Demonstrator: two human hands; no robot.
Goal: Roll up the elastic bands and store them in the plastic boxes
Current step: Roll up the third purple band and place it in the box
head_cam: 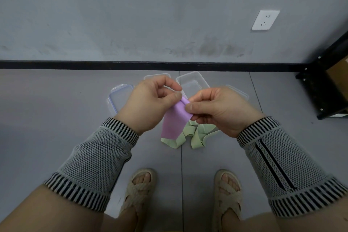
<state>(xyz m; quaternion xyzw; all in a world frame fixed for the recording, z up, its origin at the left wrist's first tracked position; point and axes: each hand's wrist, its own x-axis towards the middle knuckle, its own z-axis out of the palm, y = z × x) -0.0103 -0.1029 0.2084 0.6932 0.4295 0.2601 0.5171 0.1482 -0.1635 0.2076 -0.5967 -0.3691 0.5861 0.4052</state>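
Two hands, the left hand (150, 103) and the right hand (220, 111), pinch the top of a purple band (175, 120) with curled fingers, holding it up over a green band (197, 135) that lies on the gray floor (56, 118). Clear plastic boxes (194, 83) sit near the gray wall (131, 15), which has a white socket (265, 19), and no writing can be read.

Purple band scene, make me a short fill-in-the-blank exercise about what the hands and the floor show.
1. Both hands, left hand and right hand, pinch the top end of the ____ band.
2. The green band lies loose on the ____.
3. The open box on the floor is made of clear ____.

Missing words: purple; floor; plastic
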